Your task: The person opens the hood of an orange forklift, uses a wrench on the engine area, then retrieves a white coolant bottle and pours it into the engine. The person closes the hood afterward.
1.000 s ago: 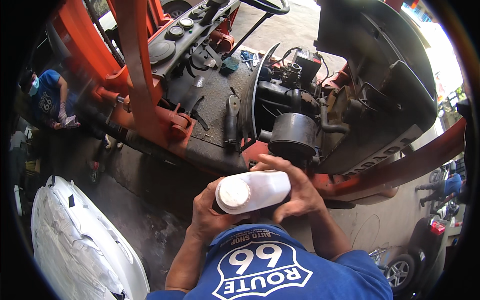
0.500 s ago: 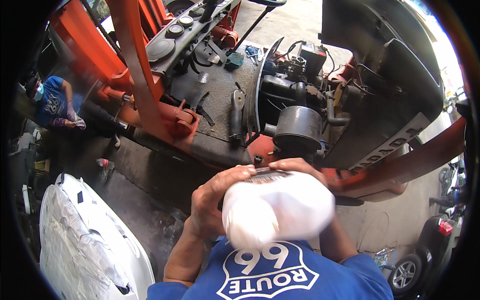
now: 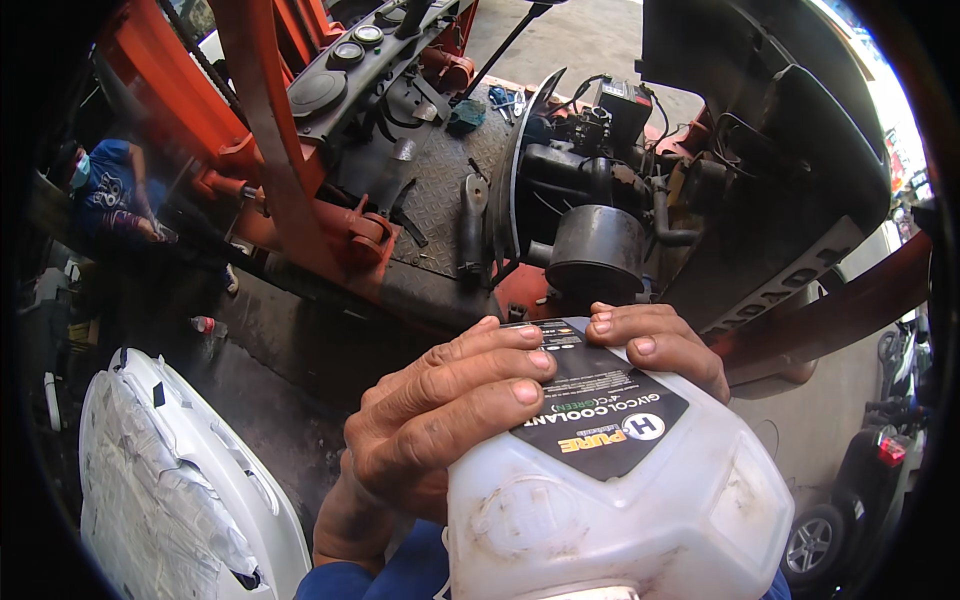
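A white plastic jug (image 3: 620, 500) with a black label fills the lower middle, close to me, its cap end toward the bottom edge. My left hand (image 3: 445, 400) lies along the jug's left side, fingers curled over the label. On the far right side, my right hand (image 3: 660, 340) grips the jug with bent fingers; its palm is hidden behind the jug. Just beyond stands an orange-red forklift with its dark engine cover (image 3: 770, 160) raised. The engine shows a round grey metal canister (image 3: 597, 250) nearest to my hands.
A metal floor plate (image 3: 440, 165) carries scattered tools and a dark cylinder (image 3: 471, 225). At left lie a white car panel (image 3: 190, 480) and a plastic bottle (image 3: 208, 326). A co-worker in a blue shirt (image 3: 112, 190) stands far left. A dark vehicle (image 3: 850, 510) is at lower right.
The jug has tilted and come nearer, so that its label and broad side now show. Both hands have shifted with it. The co-worker has moved slightly.
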`<state>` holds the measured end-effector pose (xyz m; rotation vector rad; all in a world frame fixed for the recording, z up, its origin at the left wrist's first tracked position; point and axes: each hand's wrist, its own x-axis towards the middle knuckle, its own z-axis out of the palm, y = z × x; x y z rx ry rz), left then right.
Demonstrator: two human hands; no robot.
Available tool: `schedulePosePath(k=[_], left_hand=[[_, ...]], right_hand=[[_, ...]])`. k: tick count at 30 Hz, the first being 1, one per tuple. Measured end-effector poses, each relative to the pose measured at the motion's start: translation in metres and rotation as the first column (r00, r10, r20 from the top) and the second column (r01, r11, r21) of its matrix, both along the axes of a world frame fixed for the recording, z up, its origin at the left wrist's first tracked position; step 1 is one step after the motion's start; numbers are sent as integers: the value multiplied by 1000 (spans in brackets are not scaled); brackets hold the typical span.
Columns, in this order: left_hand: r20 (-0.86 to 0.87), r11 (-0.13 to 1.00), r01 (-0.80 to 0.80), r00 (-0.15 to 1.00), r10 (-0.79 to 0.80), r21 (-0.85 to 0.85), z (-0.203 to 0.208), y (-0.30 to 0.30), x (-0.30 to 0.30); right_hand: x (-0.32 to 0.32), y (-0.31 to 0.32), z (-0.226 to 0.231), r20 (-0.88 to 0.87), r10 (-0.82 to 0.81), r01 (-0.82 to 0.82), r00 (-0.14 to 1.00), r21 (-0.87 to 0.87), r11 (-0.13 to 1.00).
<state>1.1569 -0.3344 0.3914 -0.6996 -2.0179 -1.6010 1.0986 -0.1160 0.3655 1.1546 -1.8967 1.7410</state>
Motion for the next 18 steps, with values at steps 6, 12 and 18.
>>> schedulePosePath(k=[6, 12, 18], left_hand=[[40, 1000, 19, 999, -18, -15, 4, -3, 2], [46, 999, 44, 998, -43, -25, 9, -5, -2], [7, 999, 42, 999, -42, 9, -5, -3, -1]], right_hand=[[0, 2, -1, 0, -12, 12, 1000, 7, 1000], [0, 1, 0, 3, -22, 22, 1000, 3, 1000], [0, 2, -8, 7, -11, 11, 1000, -9, 1000]])
